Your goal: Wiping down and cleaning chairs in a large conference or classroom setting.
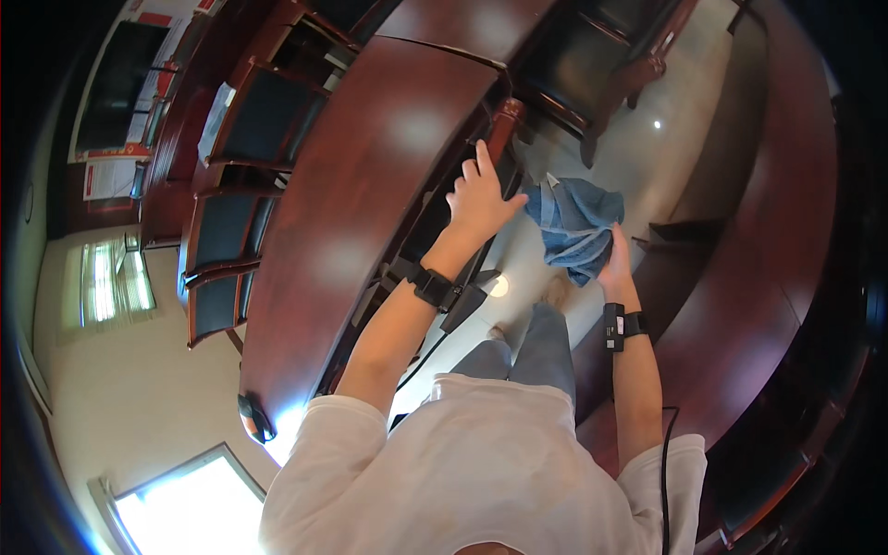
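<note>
My right hand (615, 262) is closed on a crumpled blue cloth (579, 218), which looks like a towel and hangs over the floor. To its left, my left hand (480, 198) is spread, with the thumb apart and the index finger stretched forward. It lies over a dark chair, close to the reddish wooden end (506, 118) of the chair's frame. Whether the palm presses on the chair cannot be made out. Each wrist wears a strap with a black device, and cables run from them.
A long polished wooden table (361, 180) curves along the left, with black-and-wood chairs (260, 121) beyond. Another curved table (791, 229) stands at the right. Ahead is a dark padded chair (565, 73) on the pale floor (666, 152). A dark object (255, 418) sits at the left table's near end.
</note>
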`<state>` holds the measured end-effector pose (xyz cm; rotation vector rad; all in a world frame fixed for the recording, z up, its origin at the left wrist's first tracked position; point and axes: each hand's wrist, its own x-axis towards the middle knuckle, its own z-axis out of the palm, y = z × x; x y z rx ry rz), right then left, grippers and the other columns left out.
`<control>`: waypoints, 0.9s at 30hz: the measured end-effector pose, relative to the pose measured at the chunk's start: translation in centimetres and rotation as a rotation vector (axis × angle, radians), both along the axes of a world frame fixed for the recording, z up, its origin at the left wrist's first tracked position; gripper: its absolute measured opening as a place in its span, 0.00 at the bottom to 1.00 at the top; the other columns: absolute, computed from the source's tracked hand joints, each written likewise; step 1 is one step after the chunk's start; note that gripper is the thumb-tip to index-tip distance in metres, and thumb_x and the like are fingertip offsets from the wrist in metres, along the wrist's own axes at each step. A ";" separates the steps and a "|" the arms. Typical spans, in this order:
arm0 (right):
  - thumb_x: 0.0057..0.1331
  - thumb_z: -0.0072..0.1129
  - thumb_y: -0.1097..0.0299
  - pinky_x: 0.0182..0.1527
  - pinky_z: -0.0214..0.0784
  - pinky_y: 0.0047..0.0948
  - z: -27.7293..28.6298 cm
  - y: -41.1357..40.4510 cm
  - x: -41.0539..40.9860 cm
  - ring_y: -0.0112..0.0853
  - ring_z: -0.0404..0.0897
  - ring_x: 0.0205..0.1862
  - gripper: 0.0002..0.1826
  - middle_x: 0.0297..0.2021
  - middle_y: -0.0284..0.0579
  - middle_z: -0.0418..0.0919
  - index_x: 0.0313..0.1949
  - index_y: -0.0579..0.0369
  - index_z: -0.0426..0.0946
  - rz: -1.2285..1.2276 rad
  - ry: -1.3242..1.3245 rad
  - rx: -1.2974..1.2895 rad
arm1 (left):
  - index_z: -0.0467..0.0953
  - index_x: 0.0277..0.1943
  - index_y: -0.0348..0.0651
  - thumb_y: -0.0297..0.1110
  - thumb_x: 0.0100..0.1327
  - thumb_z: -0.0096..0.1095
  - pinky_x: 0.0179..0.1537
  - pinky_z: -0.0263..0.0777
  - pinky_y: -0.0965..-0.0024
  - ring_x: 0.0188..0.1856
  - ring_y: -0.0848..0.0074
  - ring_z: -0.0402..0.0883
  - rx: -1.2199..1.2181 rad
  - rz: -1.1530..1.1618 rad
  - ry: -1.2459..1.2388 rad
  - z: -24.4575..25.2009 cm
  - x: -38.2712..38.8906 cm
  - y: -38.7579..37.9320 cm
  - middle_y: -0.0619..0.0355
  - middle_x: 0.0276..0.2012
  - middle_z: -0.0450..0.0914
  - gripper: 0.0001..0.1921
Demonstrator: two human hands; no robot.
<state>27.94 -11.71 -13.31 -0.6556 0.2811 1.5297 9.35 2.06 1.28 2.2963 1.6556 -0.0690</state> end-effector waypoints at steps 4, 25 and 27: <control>0.66 0.59 0.53 0.59 0.67 0.44 -2.7 -3.1 -1.4 0.41 0.74 0.56 0.27 0.56 0.47 0.75 0.58 0.56 0.69 -0.041 -0.045 -0.175 | 0.45 0.71 0.34 0.49 0.50 0.74 0.44 0.77 0.55 0.47 0.52 0.78 0.191 -0.035 -0.013 -1.7 -0.4 -0.1 0.42 0.49 0.70 0.54; 0.66 0.59 0.52 0.60 0.67 0.46 -2.3 -17.4 -20.7 0.42 0.76 0.55 0.25 0.55 0.47 0.76 0.56 0.54 0.71 -0.321 0.003 -0.166 | 0.38 0.75 0.50 0.31 0.55 0.67 0.45 0.78 0.53 0.47 0.42 0.79 0.139 -0.281 -0.081 -1.4 -12.1 -9.5 0.30 0.65 0.57 0.51; 0.66 0.59 0.52 0.60 0.67 0.46 -3.8 -17.0 -21.7 0.43 0.75 0.56 0.25 0.56 0.47 0.75 0.57 0.53 0.70 -0.291 0.004 -0.127 | 0.40 0.74 0.45 0.20 0.54 0.59 0.42 0.78 0.54 0.41 0.41 0.80 0.234 -0.392 -0.173 -2.1 -14.2 -8.8 0.29 0.62 0.60 0.48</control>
